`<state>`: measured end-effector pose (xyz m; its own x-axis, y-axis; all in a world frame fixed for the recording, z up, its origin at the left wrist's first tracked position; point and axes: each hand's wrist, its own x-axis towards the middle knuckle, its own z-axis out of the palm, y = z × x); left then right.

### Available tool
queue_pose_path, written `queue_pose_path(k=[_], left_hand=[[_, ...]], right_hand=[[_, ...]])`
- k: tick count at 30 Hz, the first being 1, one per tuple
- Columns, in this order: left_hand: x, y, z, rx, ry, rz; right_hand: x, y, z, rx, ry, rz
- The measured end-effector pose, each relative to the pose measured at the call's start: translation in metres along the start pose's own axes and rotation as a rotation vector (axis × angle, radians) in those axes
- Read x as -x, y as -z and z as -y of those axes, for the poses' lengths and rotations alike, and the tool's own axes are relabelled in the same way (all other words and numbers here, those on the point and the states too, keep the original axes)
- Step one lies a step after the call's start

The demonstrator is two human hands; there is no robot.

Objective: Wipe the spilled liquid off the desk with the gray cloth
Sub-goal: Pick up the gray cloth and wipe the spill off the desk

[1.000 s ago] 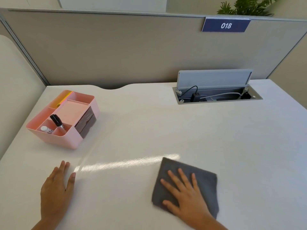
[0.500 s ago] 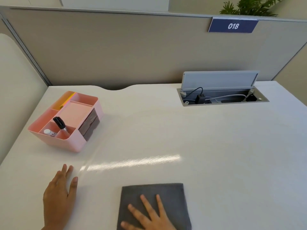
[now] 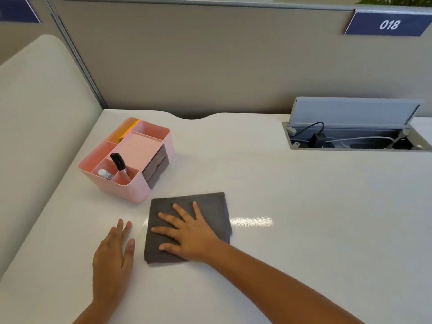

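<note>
A person's right hand (image 3: 187,235) is pressing flat, fingers spread, on the folded gray cloth (image 3: 208,206) and sweeping it across the white tabletop (image 3: 304,230). Half a second ago the cloth was lying near the front edge with only the fingers in view; a second ago it was sitting further to the right, just below the right-hand end of a long shiny streak. Now it is lying over the left part of that streak, near the front corner of the pink organizer (image 3: 131,160) but not touching it, and only a short gleaming stretch (image 3: 251,221) is showing beyond the cloth's right edge. That suggests the wipe is well along, with the right-hand remainder of the wet band probably still to be covered, though part of the gleam may be reflected light rather than liquid.

The left hand (image 3: 112,258) is lying open and palm-down on the bare tabletop just left of the cloth, holding nothing and apparently bracing the body. The right hand is not gripping either; it is simply bearing down on the fabric with an open palm.

The cloth is lying as a near-square fold, slightly longer from front to back than across, with its long axis running away from the person and leaning a little to the right. Its far edge is facing the partition (image 3: 210,66), and its near left corner is showing stacked layers.
</note>
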<state>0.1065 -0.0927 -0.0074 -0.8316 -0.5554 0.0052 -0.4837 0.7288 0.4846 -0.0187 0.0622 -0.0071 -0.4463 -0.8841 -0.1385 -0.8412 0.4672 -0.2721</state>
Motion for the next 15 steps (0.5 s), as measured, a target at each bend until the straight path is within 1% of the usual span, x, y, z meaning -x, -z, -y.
queue_pose_path(k=[3,6,8,9,11,15], left_hand=[[0.002,0.000,0.002,0.008,0.000,-0.003],[0.002,0.000,0.003,0.032,0.004,-0.018],[0.002,0.000,0.001,0.033,0.013,-0.016],[0.002,0.000,0.001,0.032,0.018,-0.011],[0.003,0.000,0.001,0.033,0.019,0.000],[0.002,0.000,0.004,0.031,0.014,0.015]], right_hand=[[-0.023,0.011,-0.038,-0.010,-0.189,-0.075],[-0.029,0.022,-0.085,-0.019,-0.437,-0.147],[-0.031,0.025,-0.100,-0.024,-0.594,-0.149],[-0.033,0.024,-0.098,-0.026,-0.644,-0.141],[-0.040,0.018,-0.079,-0.026,-0.672,-0.131],[-0.039,0.001,-0.023,0.037,-0.513,-0.105]])
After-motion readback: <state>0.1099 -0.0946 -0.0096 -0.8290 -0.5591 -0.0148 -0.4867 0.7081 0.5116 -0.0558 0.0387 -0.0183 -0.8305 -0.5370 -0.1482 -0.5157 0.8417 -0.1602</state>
